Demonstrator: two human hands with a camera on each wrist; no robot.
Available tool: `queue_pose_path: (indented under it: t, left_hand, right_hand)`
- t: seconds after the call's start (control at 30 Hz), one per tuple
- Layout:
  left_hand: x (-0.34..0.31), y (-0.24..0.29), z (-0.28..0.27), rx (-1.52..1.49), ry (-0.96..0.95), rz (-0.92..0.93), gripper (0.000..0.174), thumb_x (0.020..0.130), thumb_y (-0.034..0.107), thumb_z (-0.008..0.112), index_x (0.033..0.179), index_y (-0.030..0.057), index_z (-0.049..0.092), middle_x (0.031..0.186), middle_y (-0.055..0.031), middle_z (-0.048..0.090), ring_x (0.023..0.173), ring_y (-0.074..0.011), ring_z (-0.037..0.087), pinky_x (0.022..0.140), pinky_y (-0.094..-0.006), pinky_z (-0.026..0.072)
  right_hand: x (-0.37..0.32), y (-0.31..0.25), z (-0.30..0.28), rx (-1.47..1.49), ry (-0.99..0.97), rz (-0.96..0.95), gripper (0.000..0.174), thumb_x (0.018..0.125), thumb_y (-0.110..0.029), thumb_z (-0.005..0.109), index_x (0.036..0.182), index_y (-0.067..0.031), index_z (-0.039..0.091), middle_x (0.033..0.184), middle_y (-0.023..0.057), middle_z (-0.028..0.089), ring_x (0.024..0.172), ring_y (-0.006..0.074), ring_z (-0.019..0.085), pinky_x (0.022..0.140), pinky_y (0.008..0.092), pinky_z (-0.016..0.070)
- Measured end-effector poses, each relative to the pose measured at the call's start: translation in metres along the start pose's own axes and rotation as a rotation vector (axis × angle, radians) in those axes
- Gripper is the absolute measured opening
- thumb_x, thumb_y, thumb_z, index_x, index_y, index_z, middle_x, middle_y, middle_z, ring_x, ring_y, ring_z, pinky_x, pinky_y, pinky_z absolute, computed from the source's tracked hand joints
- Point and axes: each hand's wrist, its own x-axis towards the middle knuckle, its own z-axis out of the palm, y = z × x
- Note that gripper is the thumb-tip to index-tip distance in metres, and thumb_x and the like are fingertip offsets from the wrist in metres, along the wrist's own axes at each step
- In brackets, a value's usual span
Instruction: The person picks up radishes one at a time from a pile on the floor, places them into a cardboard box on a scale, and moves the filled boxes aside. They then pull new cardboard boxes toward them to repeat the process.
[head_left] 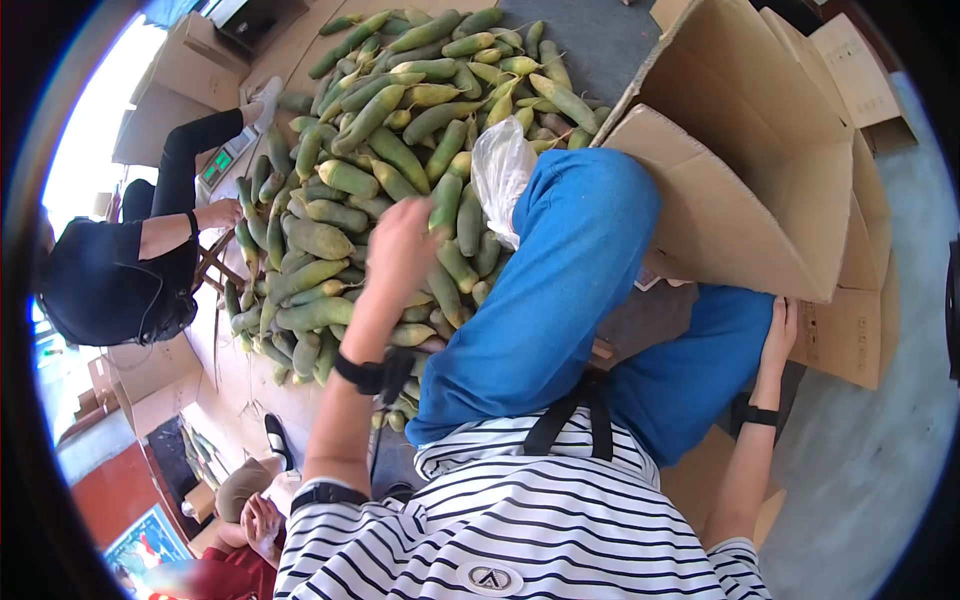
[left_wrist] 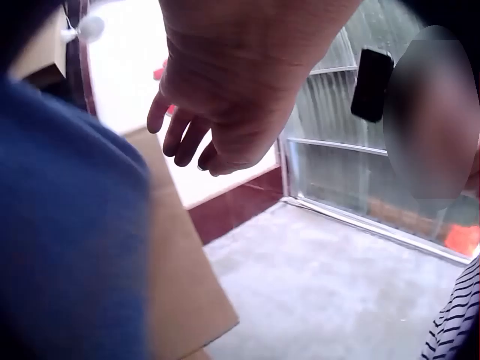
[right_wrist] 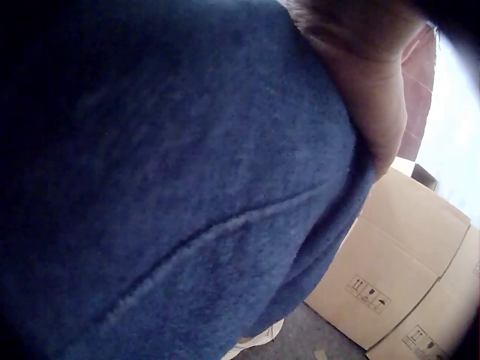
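Observation:
My left hand [head_left: 398, 250] hangs over a big heap of green radishes [head_left: 320, 240], its fingers overlapping a radish [head_left: 446, 205] in the head view. In the left wrist view the fingers [left_wrist: 191, 139] droop loosely, with nothing between them. On the blue trousers at my right knee [head_left: 735, 320] rests my right hand [head_left: 780, 340]. The right wrist view shows part of that hand [right_wrist: 367, 90] along the edge of the trouser leg [right_wrist: 187, 172]; its fingertips are hidden there. A clear plastic bag [head_left: 500, 165] lies between the heap and my left knee.
A large open cardboard box [head_left: 740, 190] stands in front of my right knee, with more boxes [head_left: 845, 335] beside it. At the left, a person in black [head_left: 120, 270] sits by the heap near a scale [head_left: 215, 168]. Another person in red [head_left: 225, 575] is at the lower left.

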Motion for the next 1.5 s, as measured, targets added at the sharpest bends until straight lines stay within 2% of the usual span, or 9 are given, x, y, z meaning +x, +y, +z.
queue_pose_path:
  t: [0.1, 0.2, 0.4, 0.6, 0.77, 1.03, 1.1, 1.37, 1.5]
  left_hand:
    - [-0.083, -0.132, 0.028, 0.716, -0.304, -0.231, 0.031, 0.073, 0.010, 0.063, 0.103, 0.0068, 0.057, 0.114, -0.0099, 0.055, 0.110, -0.0309, 0.052, 0.084, -0.0469, 0.0440]
    - [-0.150, -0.197, 0.043, 0.828, -0.375, -0.280, 0.035, 0.078, 0.012, 0.060, 0.113, 0.0094, 0.055, 0.115, -0.0096, 0.055, 0.110, -0.0294, 0.052, 0.086, -0.0474, 0.0428]
    - [-0.168, -0.238, 0.058, 0.846, -0.393, -0.252, 0.044, 0.085, 0.012, 0.055, 0.129, 0.0129, 0.049, 0.119, -0.0110, 0.052, 0.112, -0.0314, 0.051, 0.087, -0.0496, 0.0423]
    - [-0.157, -0.240, 0.062, 0.839, -0.545, -0.322, 0.041, 0.073, 0.005, 0.068, 0.110, 0.0114, 0.054, 0.115, -0.0110, 0.052, 0.115, -0.0321, 0.048, 0.089, -0.0467, 0.0429]
    - [-0.145, -0.191, 0.041, 0.692, -0.538, -0.280, 0.045, 0.070, 0.005, 0.069, 0.112, 0.0096, 0.054, 0.121, -0.0142, 0.052, 0.120, -0.0346, 0.045, 0.087, -0.0468, 0.0454]
    - [-0.097, -0.125, -0.001, 0.349, 0.018, -0.182, 0.062, 0.069, 0.013, 0.077, 0.124, 0.0036, 0.051, 0.123, -0.0141, 0.055, 0.114, -0.0311, 0.052, 0.093, -0.0411, 0.0460]
    - [-0.069, -0.100, -0.024, -0.339, 0.189, -0.399, 0.055, 0.076, 0.009, 0.075, 0.124, 0.0001, 0.050, 0.117, -0.0119, 0.058, 0.106, -0.0231, 0.058, 0.089, -0.0340, 0.0489]
    - [0.053, 0.107, -0.099, -0.802, 0.522, 0.332, 0.061, 0.080, 0.006, 0.071, 0.133, -0.0051, 0.042, 0.131, -0.0174, 0.050, 0.117, -0.0266, 0.053, 0.102, -0.0390, 0.0425]
    - [0.106, 0.199, -0.091, -1.062, 0.429, 0.367, 0.054, 0.082, -0.001, 0.066, 0.131, -0.0047, 0.044, 0.122, -0.0152, 0.057, 0.110, -0.0217, 0.057, 0.096, -0.0324, 0.0458]
  right_hand:
    - [-0.001, -0.003, 0.000, -0.001, 0.037, -0.063, 0.047, 0.096, -0.034, 0.050, 0.123, 0.0038, 0.054, 0.126, 0.0174, 0.056, 0.117, 0.0258, 0.050, 0.101, 0.0331, 0.0345]
    - [0.002, -0.002, 0.000, -0.046, -0.023, -0.058, 0.047, 0.096, -0.035, 0.050, 0.124, 0.0027, 0.054, 0.126, 0.0180, 0.056, 0.117, 0.0270, 0.050, 0.101, 0.0338, 0.0345]
    - [0.000, -0.012, 0.004, -0.055, -0.009, -0.007, 0.047, 0.096, -0.035, 0.050, 0.125, 0.0016, 0.053, 0.125, 0.0187, 0.055, 0.117, 0.0280, 0.050, 0.103, 0.0335, 0.0335]
    - [0.001, -0.009, 0.006, -0.107, 0.012, -0.021, 0.047, 0.095, -0.034, 0.051, 0.125, 0.0015, 0.053, 0.126, 0.0189, 0.055, 0.119, 0.0278, 0.049, 0.103, 0.0339, 0.0337]
    - [-0.005, -0.027, 0.006, -0.093, 0.001, -0.015, 0.046, 0.095, -0.034, 0.050, 0.125, 0.0011, 0.053, 0.128, 0.0200, 0.053, 0.121, 0.0303, 0.048, 0.104, 0.0338, 0.0331]
    - [-0.009, -0.029, 0.008, -0.122, 0.044, -0.048, 0.047, 0.094, -0.036, 0.049, 0.123, 0.0011, 0.054, 0.127, 0.0185, 0.053, 0.120, 0.0319, 0.049, 0.103, 0.0353, 0.0350]
    - [-0.008, -0.023, 0.009, -0.105, 0.077, -0.067, 0.046, 0.093, -0.035, 0.051, 0.121, 0.0007, 0.055, 0.126, 0.0183, 0.054, 0.119, 0.0324, 0.050, 0.102, 0.0362, 0.0361]
    - [-0.014, -0.031, 0.007, -0.131, 0.109, -0.086, 0.040, 0.092, -0.032, 0.052, 0.119, -0.0037, 0.058, 0.122, 0.0169, 0.057, 0.116, 0.0326, 0.052, 0.099, 0.0368, 0.0390]
    - [-0.015, -0.029, 0.005, -0.119, 0.106, -0.084, 0.040, 0.092, -0.033, 0.051, 0.119, -0.0044, 0.059, 0.121, 0.0167, 0.058, 0.115, 0.0321, 0.053, 0.099, 0.0365, 0.0390]
